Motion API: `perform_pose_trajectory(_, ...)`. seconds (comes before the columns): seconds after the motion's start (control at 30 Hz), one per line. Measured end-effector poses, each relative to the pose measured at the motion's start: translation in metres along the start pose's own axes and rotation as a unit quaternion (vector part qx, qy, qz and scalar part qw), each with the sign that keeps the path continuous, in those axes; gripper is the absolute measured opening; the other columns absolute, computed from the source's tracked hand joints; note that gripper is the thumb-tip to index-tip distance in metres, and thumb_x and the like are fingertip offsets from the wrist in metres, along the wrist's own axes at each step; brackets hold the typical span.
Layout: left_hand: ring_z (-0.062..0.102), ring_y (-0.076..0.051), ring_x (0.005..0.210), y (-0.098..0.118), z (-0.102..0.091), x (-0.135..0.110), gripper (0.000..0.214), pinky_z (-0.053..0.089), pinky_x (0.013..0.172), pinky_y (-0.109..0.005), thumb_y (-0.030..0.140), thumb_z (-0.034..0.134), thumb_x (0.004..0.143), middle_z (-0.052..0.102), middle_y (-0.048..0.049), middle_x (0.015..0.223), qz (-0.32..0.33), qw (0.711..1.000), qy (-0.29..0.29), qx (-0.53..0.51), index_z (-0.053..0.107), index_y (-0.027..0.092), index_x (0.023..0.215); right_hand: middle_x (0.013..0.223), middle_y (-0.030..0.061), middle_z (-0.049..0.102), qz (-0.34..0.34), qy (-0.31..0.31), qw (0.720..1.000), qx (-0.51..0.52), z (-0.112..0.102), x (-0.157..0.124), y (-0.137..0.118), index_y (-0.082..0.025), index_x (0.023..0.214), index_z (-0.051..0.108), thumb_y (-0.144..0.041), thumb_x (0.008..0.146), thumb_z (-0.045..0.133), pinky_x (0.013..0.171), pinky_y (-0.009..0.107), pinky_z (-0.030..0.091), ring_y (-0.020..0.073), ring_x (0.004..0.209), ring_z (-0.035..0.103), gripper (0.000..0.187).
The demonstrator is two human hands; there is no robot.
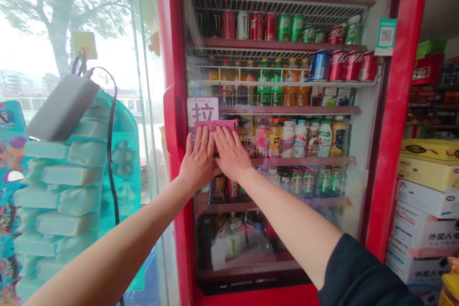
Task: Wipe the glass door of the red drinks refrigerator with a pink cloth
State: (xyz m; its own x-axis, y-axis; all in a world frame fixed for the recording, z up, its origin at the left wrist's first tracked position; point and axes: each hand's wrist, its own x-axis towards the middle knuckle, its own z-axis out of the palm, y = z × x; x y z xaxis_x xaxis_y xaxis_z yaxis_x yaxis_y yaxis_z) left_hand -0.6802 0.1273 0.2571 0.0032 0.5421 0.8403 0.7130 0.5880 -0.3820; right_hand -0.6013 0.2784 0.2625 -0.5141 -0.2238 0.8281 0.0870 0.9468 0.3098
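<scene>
Both my arms reach forward to the glass door of a red drinks fridge (174, 119). A folded pink cloth (212, 125) lies flat against the glass, just at the lower edge of a white sticker (195, 105) marked PULL. My left hand (198, 160) presses on the cloth with its fingers stretched out. Beside it, my right hand (232, 153) lies flat on the same cloth, fingers extended. The hands meet near the thumbs, and their fingers cover the cloth's lower part. Behind the glass stand rows of cans (256, 26) and bottles (275, 136).
On the left, a grey box with a black cable (114, 153) hangs by teal packaging (75, 177) at a window. Stacked cartons (426, 198) stand right of the fridge. A green QR-code card (386, 37) sticks to the door's right side.
</scene>
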Motion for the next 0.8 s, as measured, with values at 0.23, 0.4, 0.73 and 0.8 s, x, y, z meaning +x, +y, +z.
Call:
perform_pose_trajectory(0.23, 0.009, -0.040, 0.173, 0.064, 0.007, 0.040, 0.089, 0.006, 0.139, -0.071, 0.041, 0.055, 0.100, 0.009, -0.0194, 0.183, 0.070, 0.995, -0.034, -0.057, 0.024, 0.005, 0.175, 0.180, 0.0276, 0.018, 0.124, 0.043, 0.990, -0.048, -0.014, -0.051, 0.046, 0.005, 0.170, 0.034, -0.027, 0.106, 0.057, 0.139, 0.064, 0.013, 0.0394, 0.171, 0.011, 0.075)
perform_pose_trajectory(0.4, 0.008, -0.041, 0.172, 0.084, 0.012, 0.052, 0.083, 0.009, 0.139, -0.071, 0.037, 0.049, 0.103, 0.007, -0.0209, 0.182, 0.084, 0.994, -0.029, -0.070, 0.024, 0.002, 0.174, 0.180, 0.0249, 0.021, 0.157, 0.050, 0.985, -0.060, -0.017, -0.063, 0.056, 0.000, 0.171, 0.034, -0.010, 0.105, 0.038, 0.138, 0.065, 0.018, 0.0357, 0.172, 0.008, 0.067)
perform_pose_trajectory(0.73, 0.013, -0.040, 0.172, -0.016, -0.013, 0.016, 0.085, 0.006, 0.140, -0.067, 0.029, 0.046, 0.098, 0.015, -0.0210, 0.182, 0.034, 0.999, 0.009, -0.015, 0.021, 0.001, 0.175, 0.183, 0.0198, 0.012, 0.085, 0.032, 0.996, -0.009, -0.006, 0.016, -0.022, 0.002, 0.173, 0.028, -0.019, 0.110, 0.037, 0.142, 0.057, 0.008, 0.0371, 0.172, 0.010, 0.067)
perform_pose_trajectory(0.8, 0.016, -0.041, 0.171, -0.038, -0.017, 0.004, 0.088, 0.010, 0.140, -0.065, 0.029, 0.049, 0.095, 0.020, -0.0237, 0.181, 0.029, 0.999, 0.024, -0.014, 0.024, 0.000, 0.174, 0.183, 0.0199, 0.013, 0.049, 0.028, 0.998, -0.008, -0.002, 0.032, -0.040, 0.002, 0.173, 0.029, -0.023, 0.112, 0.040, 0.142, 0.056, 0.008, 0.0370, 0.171, 0.011, 0.067)
